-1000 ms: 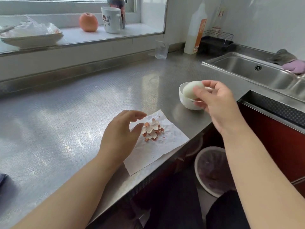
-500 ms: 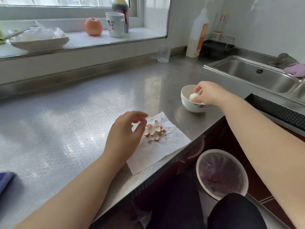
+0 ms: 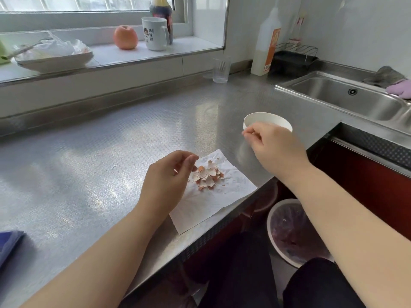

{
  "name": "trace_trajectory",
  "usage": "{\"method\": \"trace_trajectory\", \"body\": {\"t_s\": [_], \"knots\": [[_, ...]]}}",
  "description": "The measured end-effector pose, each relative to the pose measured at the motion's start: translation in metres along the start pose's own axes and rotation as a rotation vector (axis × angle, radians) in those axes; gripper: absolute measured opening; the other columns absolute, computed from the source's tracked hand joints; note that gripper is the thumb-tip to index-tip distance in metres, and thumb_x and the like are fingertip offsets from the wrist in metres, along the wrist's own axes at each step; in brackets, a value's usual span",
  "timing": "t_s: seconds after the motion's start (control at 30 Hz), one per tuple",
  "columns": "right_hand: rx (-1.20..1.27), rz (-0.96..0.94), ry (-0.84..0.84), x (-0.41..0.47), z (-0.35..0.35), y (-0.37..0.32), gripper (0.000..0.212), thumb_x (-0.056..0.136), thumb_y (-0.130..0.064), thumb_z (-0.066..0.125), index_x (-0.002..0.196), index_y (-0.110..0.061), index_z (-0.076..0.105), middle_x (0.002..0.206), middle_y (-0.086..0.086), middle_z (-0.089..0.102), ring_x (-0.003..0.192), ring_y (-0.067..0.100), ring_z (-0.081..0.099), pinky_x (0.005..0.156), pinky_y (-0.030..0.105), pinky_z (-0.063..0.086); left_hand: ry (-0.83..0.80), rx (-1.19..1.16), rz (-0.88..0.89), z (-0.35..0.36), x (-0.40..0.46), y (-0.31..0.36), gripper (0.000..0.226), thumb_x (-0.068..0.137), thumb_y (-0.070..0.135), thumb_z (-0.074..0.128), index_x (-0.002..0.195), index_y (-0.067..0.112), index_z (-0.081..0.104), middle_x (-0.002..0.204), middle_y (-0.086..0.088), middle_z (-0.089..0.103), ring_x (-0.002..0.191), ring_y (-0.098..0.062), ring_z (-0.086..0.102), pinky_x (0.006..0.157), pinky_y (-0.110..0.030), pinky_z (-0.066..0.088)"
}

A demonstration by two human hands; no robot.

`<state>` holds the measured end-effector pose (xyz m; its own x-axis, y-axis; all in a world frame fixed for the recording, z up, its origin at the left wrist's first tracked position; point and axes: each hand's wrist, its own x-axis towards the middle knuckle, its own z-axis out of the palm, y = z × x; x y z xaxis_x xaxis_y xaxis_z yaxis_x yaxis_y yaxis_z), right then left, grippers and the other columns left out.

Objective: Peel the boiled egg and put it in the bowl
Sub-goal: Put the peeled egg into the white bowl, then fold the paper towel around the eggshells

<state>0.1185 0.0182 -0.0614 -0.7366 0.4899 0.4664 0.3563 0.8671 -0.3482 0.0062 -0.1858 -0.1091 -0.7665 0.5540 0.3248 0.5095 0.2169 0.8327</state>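
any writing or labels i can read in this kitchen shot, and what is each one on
"妹妹的": on the white mug on the windowsill, set vertically beside a small cartoon figure.
Orange label on the white plastic bottle by the wall: there is print, but it is too blurred to read.
Dark bottle behind the mug: a reddish label shows, with no legible text.
Nothing else carries readable text.

Steel counter (image 3: 93,165) (bowl (image 3: 262,117), napkin (image 3: 213,205), glass (image 3: 220,69))

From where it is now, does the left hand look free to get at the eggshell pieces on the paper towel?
Probably yes: the left hand sits beside the eggshell pieces, nothing between them.
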Motion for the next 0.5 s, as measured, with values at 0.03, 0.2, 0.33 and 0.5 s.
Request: {"method": "trace_trajectory", "body": {"t_s": [0.03,0.2,0.33,0.5], "knots": [[-0.006,0.039,-0.097,-0.008,0.002,-0.005,0.016,0.094,-0.03,0.05,0.094,-0.023,0.065,0.093,-0.003,0.068,0.087,0.023,0.06,0.07,0.035,0.048,0.02,0.026,0.002,-0.003,0.001,-0.001,0.011,0.096,0.037,0.061,0.096,0.034,0.071,0.079,0.02,0.071,0.065,0.004,0.059,0.061,-0.016,0.041],[-0.114,0.201,-0.368,-0.028,0.004,-0.007,0.021,0.09,-0.043,0.052,0.102,-0.029,0.062,0.101,-0.008,0.066,0.097,0.017,0.06,0.076,0.033,0.047,0.095,0.308,-0.036,-0.028,0.006,-0.01,0.015,0.094,0.03,0.064,0.107,0.029,0.071,0.09,0.014,0.064,0.091,-0.018,0.056,0.076,-0.031,0.04],[-0.185,0.285,-0.379,-0.04,0.008,-0.006,0.047,0.088,-0.055,0.051,0.119,-0.02,0.051,0.116,0.0,0.06,0.107,0.023,0.058,0.084,0.039,0.047,-0.027,0.666,-0.175,-0.041,0.009,-0.017,0.037,0.095,0.047,0.056,0.123,0.024,0.062,0.111,-0.002,0.064,0.113,-0.029,0.048,0.093,-0.041,0.039],[-0.145,0.322,-0.427,-0.047,0.022,-0.012,0.038,0.087,-0.052,0.052,0.106,-0.019,0.051,0.109,-0.001,0.061,0.102,0.023,0.057,0.072,0.034,0.041,-0.136,0.814,-0.246,-0.038,0.009,-0.017,0.031,0.093,0.049,0.053,0.11,0.025,0.06,0.118,-0.006,0.058,0.115,-0.03,0.047,0.089,-0.04,0.033]]}}
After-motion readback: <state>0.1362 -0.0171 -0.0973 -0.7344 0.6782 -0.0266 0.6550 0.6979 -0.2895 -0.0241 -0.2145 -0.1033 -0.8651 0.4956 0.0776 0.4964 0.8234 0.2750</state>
